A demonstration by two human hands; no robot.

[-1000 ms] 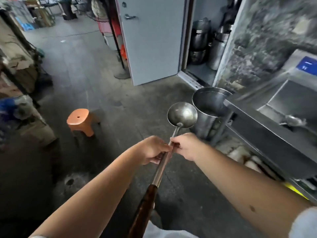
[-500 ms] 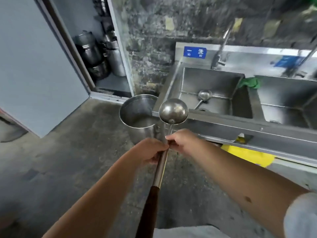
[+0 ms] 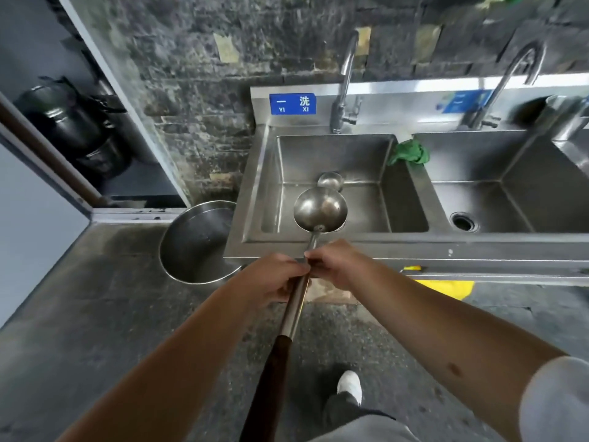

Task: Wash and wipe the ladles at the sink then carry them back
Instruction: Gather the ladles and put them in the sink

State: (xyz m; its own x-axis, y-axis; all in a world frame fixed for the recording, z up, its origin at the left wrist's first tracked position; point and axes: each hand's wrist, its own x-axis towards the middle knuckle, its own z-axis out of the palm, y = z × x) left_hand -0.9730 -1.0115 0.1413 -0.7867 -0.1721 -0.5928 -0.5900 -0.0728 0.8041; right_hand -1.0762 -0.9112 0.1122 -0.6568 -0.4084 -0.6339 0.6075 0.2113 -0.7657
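Note:
A long steel ladle (image 3: 319, 212) with a dark wooden handle points away from me, its bowl hanging over the front of the left sink basin (image 3: 271, 186). My left hand (image 3: 271, 279) grips the metal shaft from the left. My right hand (image 3: 338, 263) pinches the same shaft just ahead of it. A second, smaller ladle (image 3: 330, 180) lies inside that basin, partly hidden behind the held bowl. A green cloth (image 3: 409, 152) sits on the divider between the basins.
A second basin (image 3: 510, 202) with a drain lies to the right. Each basin has a tap (image 3: 345, 84) behind it. A large steel pot (image 3: 191, 250) stands on the floor left of the sink. Stacked pots (image 3: 70, 129) fill a doorway at left. My shoe (image 3: 350, 384) is below.
The view has swung from the floor and doorway to face the sink. The ladle, held the same way in both hands, now reaches over the left basin.

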